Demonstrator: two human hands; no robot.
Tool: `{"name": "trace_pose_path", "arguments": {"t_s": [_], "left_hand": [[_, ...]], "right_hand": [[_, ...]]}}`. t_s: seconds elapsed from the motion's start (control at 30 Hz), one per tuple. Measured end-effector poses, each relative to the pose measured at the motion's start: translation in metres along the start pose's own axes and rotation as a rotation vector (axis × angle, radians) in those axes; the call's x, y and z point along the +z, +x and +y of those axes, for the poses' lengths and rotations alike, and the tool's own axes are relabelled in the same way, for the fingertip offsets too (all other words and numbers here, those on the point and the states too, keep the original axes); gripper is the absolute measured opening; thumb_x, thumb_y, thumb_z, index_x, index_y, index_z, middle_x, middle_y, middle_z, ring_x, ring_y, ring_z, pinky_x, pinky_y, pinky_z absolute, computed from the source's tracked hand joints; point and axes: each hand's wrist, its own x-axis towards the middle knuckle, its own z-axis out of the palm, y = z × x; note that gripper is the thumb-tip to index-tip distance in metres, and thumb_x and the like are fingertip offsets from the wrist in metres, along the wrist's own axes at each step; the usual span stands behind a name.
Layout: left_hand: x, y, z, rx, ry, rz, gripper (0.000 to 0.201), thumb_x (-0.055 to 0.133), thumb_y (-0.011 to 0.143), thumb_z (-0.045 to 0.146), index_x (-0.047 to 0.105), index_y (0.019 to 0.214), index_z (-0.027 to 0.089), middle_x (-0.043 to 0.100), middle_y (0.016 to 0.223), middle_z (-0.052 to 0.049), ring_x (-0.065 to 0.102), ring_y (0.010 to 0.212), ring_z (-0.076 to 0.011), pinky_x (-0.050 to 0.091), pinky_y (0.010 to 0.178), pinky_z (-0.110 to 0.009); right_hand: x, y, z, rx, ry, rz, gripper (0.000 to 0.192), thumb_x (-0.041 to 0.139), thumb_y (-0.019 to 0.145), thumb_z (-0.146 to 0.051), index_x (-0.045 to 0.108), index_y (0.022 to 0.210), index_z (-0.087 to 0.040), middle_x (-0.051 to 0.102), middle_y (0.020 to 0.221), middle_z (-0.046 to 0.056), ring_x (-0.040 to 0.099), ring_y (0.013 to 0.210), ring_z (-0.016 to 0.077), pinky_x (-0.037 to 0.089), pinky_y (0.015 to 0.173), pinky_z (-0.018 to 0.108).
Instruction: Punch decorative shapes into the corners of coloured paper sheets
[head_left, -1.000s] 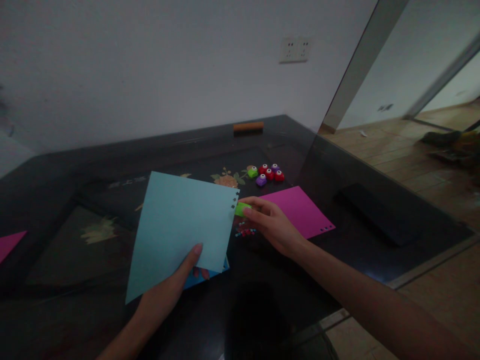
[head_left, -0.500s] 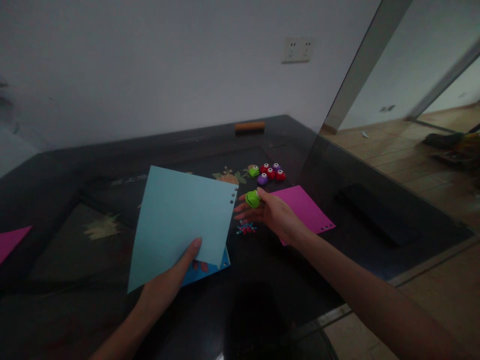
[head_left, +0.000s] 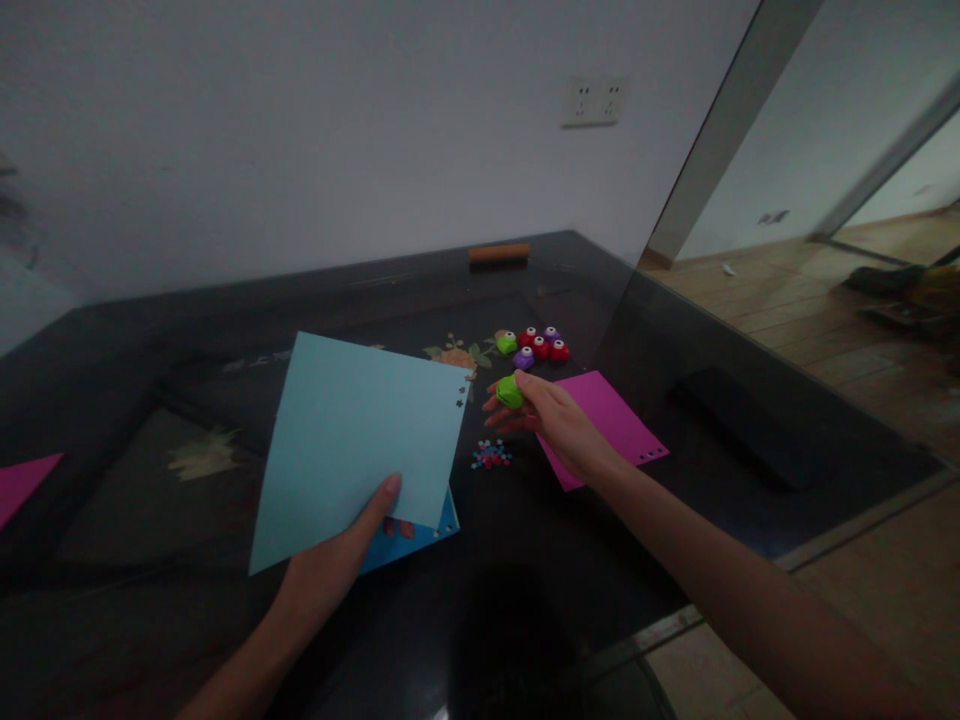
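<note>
My left hand (head_left: 352, 545) pinches a light blue sheet of paper (head_left: 360, 430), thumb on top and fingers beneath. Small star-shaped holes run along the sheet's right edge. Under it a darker blue sheet (head_left: 409, 545) lies on the table. My right hand (head_left: 544, 405) is closed on a green craft punch (head_left: 510, 391), just right of the light blue sheet and apart from it. Below that hand lies a small pile of pink, blue and white paper stars (head_left: 492, 455). A pink sheet (head_left: 607, 425) with punched holes at its near right edge rests partly behind my right wrist.
Several green, red and purple punches (head_left: 540, 348) stand in a cluster behind my right hand. A brown roll-shaped object (head_left: 499, 254) sits at the back of the dark table (head_left: 525, 610). Another pink sheet (head_left: 26, 485) is at far left, a dark flat object (head_left: 750, 430) at right.
My right hand with the green punch has shifted slightly right and up, widening the gap from the light blue sheet. The sheet has moved a little left, still in my left hand.
</note>
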Motion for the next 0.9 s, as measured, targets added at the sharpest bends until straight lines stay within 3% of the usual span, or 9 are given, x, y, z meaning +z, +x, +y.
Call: {"name": "trace_pose_path", "arguments": {"t_s": [0.23,0.57,0.73,0.9], "left_hand": [[0.002,0.001,-0.002,0.002,-0.018,0.019,0.050,0.048,0.071,0.064,0.054,0.040,0.026,0.067,0.062,-0.006,0.062,0.074,-0.0287,0.037,0.097,-0.045],[0.006,0.006,-0.014,-0.020,-0.035,0.053,0.049,0.053,0.066,0.066,0.057,0.042,0.024,0.069,0.067,-0.008,0.061,0.082,-0.0310,0.029,0.103,-0.049],[0.007,0.004,-0.010,0.005,-0.118,0.077,0.042,0.059,0.063,0.063,0.059,0.047,0.024,0.070,0.068,-0.008,0.061,0.087,-0.0314,0.027,0.105,-0.046],[0.006,-0.001,-0.005,-0.019,-0.136,0.096,0.039,0.060,0.063,0.061,0.058,0.047,0.025,0.071,0.068,-0.008,0.060,0.090,-0.0325,0.022,0.108,-0.046]], "right_hand": [[-0.007,0.009,0.014,0.008,-0.331,-0.034,0.032,0.043,0.090,-0.045,0.053,0.077,-0.017,0.059,0.080,0.003,0.060,0.074,0.0147,0.049,0.066,0.028],[-0.002,0.007,0.016,0.052,-0.321,-0.109,0.032,0.044,0.089,-0.047,0.053,0.083,-0.017,0.058,0.084,0.004,0.061,0.079,0.0157,0.050,0.066,0.028],[-0.007,0.008,0.014,0.015,-0.475,-0.078,0.033,0.039,0.091,-0.046,0.051,0.080,-0.018,0.056,0.077,0.003,0.057,0.067,0.0139,0.047,0.055,0.026],[-0.008,0.006,0.018,-0.031,-0.575,-0.127,0.036,0.040,0.090,-0.049,0.051,0.075,-0.018,0.051,0.068,0.000,0.052,0.060,0.0119,0.041,0.051,0.024]]}}
